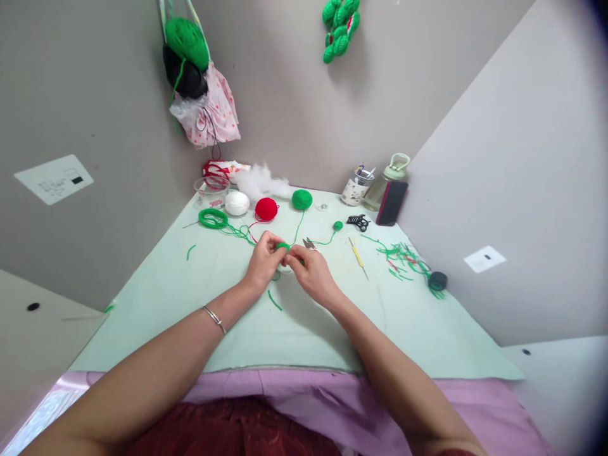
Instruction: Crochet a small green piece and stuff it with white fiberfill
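A small green piece of yarn work (283,246) is pinched in the fingers of my left hand (265,261). My right hand (311,271) is closed against its right side, fingertips pressed together on the green yarn; the fingers partly hide the piece. Scissors (308,243) lie just beyond my right hand, blades showing and the handles mostly covered. Under my fingers a white rounded thing (285,270) shows, too covered to name. Strands run back toward a green yarn ball (302,199) and a red yarn ball (266,209).
A white yarn ball (237,203), a green yarn coil (213,218) and fluffy stuffing (263,183) lie at the back left. To the right are a yellow crochet hook (356,254), a black claw clip (358,222), yarn scraps (403,256), a phone (392,203) and a bottle (380,189).
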Demonstrator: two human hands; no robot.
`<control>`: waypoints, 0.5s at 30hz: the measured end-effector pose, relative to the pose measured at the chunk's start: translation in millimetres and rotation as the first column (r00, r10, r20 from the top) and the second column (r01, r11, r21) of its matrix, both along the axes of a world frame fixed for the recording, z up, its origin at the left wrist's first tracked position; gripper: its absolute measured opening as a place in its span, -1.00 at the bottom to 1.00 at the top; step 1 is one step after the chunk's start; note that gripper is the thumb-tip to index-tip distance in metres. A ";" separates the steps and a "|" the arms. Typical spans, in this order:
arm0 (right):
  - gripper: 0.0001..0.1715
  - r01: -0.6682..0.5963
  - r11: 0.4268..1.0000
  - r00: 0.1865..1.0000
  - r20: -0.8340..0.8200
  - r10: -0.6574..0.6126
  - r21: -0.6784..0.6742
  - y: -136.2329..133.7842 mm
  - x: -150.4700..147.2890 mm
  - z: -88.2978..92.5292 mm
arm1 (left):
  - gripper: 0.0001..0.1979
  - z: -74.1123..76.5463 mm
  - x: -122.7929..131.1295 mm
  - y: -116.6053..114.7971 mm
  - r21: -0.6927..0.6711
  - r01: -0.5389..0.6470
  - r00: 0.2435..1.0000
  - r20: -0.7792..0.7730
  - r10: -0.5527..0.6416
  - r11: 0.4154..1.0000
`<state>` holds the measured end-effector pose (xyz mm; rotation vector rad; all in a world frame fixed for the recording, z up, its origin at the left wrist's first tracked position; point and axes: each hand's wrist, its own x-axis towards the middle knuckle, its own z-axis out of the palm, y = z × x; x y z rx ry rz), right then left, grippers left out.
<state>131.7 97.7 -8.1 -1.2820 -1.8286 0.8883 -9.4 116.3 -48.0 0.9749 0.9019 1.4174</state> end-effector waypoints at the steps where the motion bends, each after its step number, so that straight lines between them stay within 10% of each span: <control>1: -0.77 0.013 1.000 1.000 -0.004 -0.013 -0.002 0.8 -1.7 -1.9 | -0.72 -0.5 0.3 0.5 0.002 -0.014 1.000 -0.001 0.014 1.000; 15: -0.59 0.096 0.995 0.995 -0.027 -0.096 -0.006 14.5 10.6 -4.5 | -0.64 4.4 1.0 -9.0 -0.018 0.121 0.990 0.073 -0.119 0.993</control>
